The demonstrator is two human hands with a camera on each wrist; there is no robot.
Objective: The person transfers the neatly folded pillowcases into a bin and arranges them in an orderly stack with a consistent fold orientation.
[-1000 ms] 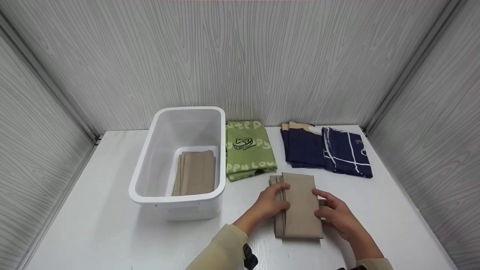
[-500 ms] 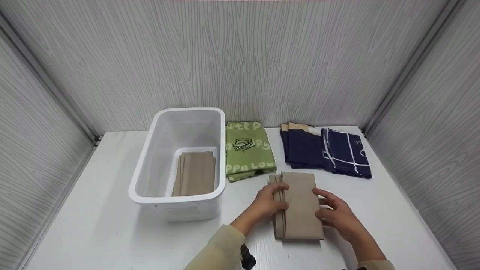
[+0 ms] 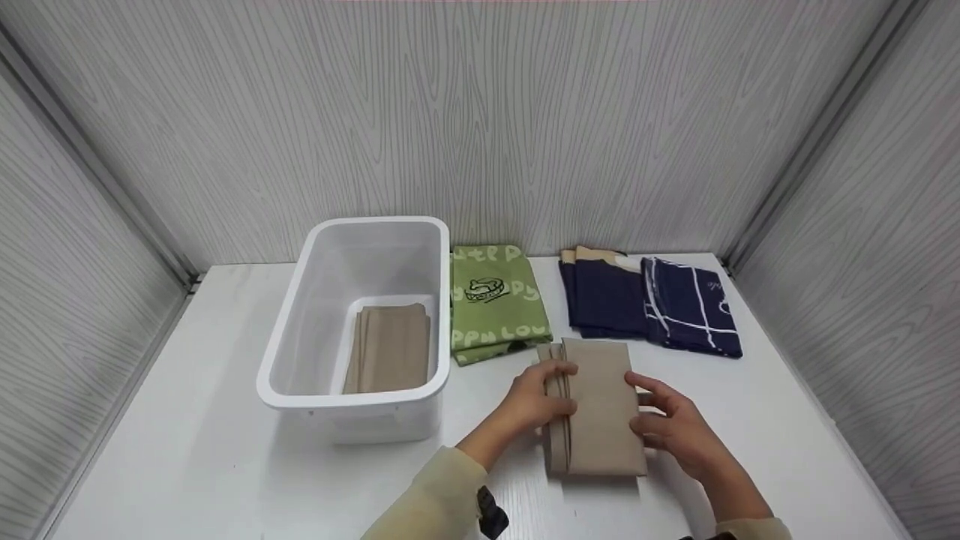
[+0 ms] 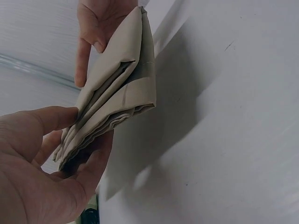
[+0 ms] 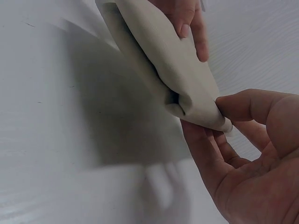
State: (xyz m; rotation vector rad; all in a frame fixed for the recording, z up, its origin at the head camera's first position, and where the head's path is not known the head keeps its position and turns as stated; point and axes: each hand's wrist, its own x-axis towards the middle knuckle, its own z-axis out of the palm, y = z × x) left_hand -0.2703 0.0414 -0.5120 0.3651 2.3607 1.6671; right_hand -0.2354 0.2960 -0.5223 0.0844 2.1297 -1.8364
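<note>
A folded beige cloth (image 3: 604, 409) is held between both hands just above the white table, its shadow falling beneath it. My left hand (image 3: 531, 403) grips the layered left edge, thumb on top. In the left wrist view, fingers of that hand (image 4: 51, 163) reach under the stacked folds. The opposite edge is pinched by my right hand (image 3: 679, 431). Its thumb lies on the upper face and other fingers pass below, as the right wrist view shows for this hand (image 5: 257, 163). Parts of the fingers under the cloth are hidden.
A white plastic bin (image 3: 349, 401) stands to the left with a folded beige cloth (image 3: 394, 349) inside. Beside it lies a green printed cloth (image 3: 499, 300). Farther right are a navy and tan cloth (image 3: 611, 300) and a navy cloth with white lines (image 3: 694, 307). Walls enclose the table.
Both hands keep their hold on the beige cloth, which has risen slightly and shifted a little away from the person. The bin and other cloths stay in place.
</note>
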